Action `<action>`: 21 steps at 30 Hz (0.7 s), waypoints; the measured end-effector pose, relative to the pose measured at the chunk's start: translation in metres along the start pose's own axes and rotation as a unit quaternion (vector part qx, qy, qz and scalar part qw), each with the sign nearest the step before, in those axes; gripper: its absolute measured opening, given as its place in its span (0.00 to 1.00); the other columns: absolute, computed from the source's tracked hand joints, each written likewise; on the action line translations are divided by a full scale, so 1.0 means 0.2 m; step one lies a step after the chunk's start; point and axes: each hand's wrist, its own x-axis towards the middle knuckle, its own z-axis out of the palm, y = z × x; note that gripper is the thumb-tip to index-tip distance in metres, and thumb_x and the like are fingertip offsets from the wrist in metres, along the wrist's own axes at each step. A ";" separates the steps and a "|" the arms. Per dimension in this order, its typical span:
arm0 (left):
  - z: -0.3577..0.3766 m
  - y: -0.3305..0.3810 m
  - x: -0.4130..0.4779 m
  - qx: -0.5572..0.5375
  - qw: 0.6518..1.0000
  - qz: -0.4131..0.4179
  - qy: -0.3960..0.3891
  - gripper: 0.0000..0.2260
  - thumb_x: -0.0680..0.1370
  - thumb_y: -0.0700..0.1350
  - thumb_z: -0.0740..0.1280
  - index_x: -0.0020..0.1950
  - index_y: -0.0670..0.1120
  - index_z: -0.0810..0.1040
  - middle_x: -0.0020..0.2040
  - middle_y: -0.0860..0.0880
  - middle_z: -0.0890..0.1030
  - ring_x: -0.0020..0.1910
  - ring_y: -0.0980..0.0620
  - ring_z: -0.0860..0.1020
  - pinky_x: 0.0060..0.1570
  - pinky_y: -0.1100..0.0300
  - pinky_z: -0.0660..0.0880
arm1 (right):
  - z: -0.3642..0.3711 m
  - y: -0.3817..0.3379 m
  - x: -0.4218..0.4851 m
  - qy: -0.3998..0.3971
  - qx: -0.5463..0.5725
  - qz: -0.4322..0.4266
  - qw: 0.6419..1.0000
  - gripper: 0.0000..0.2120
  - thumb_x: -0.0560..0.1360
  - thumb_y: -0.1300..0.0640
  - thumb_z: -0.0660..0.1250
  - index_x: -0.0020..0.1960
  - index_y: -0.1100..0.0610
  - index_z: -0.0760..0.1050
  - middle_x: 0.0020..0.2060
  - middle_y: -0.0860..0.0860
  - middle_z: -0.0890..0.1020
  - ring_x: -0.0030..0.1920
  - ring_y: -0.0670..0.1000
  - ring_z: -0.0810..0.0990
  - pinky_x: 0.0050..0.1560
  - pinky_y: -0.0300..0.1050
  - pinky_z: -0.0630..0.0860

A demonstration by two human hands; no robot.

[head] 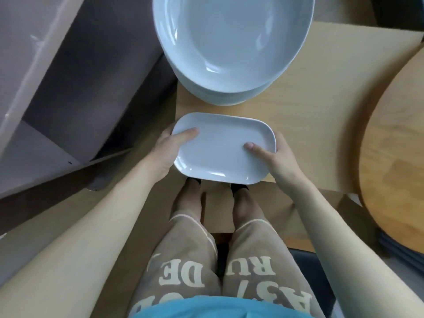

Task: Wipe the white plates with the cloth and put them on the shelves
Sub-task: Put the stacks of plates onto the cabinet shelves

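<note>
A small white rectangular plate [222, 149] with rounded corners is held level over the near edge of a wooden surface. My left hand [171, 145] grips its left edge, thumb lying on the top face. My right hand [275, 157] grips the right edge, thumb on top too. Just beyond it stands a stack of large round white plates [231, 42] on the wooden surface. No cloth is in view.
The light wooden surface [321, 111] carries the stack. A grey shelf unit [68, 76] stands at the left, its boards slanting toward me. A round wooden tabletop [394, 168] curves in at the right. My legs and feet are below the plate.
</note>
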 end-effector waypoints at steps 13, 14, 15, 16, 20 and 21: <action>-0.06 -0.09 0.09 -0.051 0.988 -0.002 -0.149 0.21 0.75 0.55 0.72 0.65 0.49 0.81 0.60 0.45 0.85 0.60 0.45 0.83 0.66 0.44 0.76 | -0.01 0.07 0.07 -0.082 0.127 -0.025 0.988 0.31 0.72 0.52 0.74 0.73 0.53 0.71 0.66 0.57 0.81 0.65 0.62 0.80 0.65 0.67 0.77; -0.06 -0.08 0.09 -0.052 0.988 0.003 -0.145 0.22 0.75 0.55 0.73 0.66 0.50 0.80 0.60 0.45 0.84 0.60 0.45 0.83 0.65 0.44 0.76 | -0.01 0.07 0.06 -0.091 0.134 -0.027 0.986 0.29 0.72 0.53 0.73 0.72 0.53 0.73 0.65 0.58 0.81 0.64 0.63 0.81 0.63 0.64 0.79; -0.06 -0.08 0.08 -0.054 0.988 0.006 -0.142 0.22 0.74 0.55 0.73 0.67 0.50 0.80 0.60 0.45 0.84 0.60 0.45 0.83 0.64 0.45 0.77 | -0.01 0.07 0.06 -0.102 0.143 -0.029 0.984 0.27 0.73 0.54 0.73 0.71 0.53 0.74 0.64 0.58 0.81 0.63 0.63 0.81 0.59 0.61 0.81; -0.06 -0.07 0.07 -0.056 0.988 0.006 -0.141 0.23 0.74 0.54 0.73 0.67 0.49 0.79 0.61 0.45 0.84 0.60 0.45 0.83 0.63 0.45 0.78 | -0.01 0.06 0.06 -0.112 0.154 -0.027 0.981 0.26 0.72 0.54 0.72 0.70 0.52 0.75 0.64 0.58 0.82 0.62 0.62 0.82 0.56 0.58 0.82; -0.07 -0.07 0.05 -0.071 0.988 -0.003 -0.138 0.20 0.74 0.53 0.73 0.65 0.50 0.81 0.59 0.45 0.85 0.58 0.45 0.84 0.56 0.51 0.80 | -0.01 0.04 0.06 -0.129 0.174 -0.002 0.976 0.28 0.68 0.54 0.75 0.68 0.50 0.78 0.63 0.58 0.83 0.60 0.61 0.83 0.50 0.52 0.83; -0.07 -0.07 0.04 -0.079 0.988 -0.007 -0.134 0.20 0.74 0.53 0.73 0.64 0.50 0.81 0.58 0.45 0.85 0.57 0.46 0.84 0.56 0.52 0.81 | 0.01 0.03 0.06 -0.127 0.174 -0.001 0.976 0.27 0.67 0.53 0.75 0.66 0.50 0.79 0.62 0.57 0.83 0.59 0.61 0.84 0.49 0.52 0.83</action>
